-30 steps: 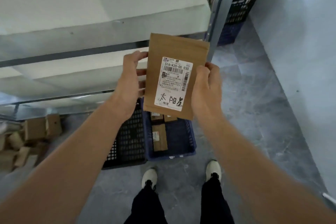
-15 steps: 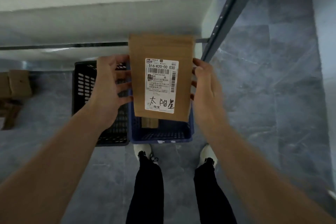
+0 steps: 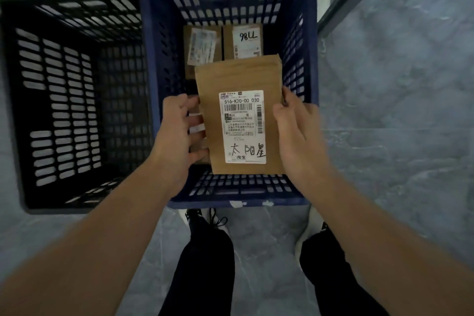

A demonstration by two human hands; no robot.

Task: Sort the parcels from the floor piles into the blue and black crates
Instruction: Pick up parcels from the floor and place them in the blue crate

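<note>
My left hand (image 3: 177, 133) has its fingers (image 3: 196, 120) spread a little and curled onto the left edge of one flat brown parcel (image 3: 238, 120), tips pressed against its side and back. My right hand (image 3: 295, 131) closes on the opposite edge, fingers bent around the right side near the top of the white label (image 3: 242, 127). So both hands grip the same parcel, one on each long edge, label facing up at me.

The parcel sits inside the mouth of the blue crate (image 3: 230, 195), toward its near wall and right side; I cannot tell whether it touches anything beneath. Deeper in that crate I count two more parcels lying side by side against the far wall: one on the left (image 3: 202, 46) with a pale label, one on the right (image 3: 247, 41) with handwriting on its label. A bit of something brown shows under my left fingers, too hidden to count.

There are two crates in all. The black crate (image 3: 15, 110) stands touching the blue one's left wall, and I see no parcel in it. Both rest on the grey floor (image 3: 397, 110), with my two shoes just beside the blue crate's near wall.
</note>
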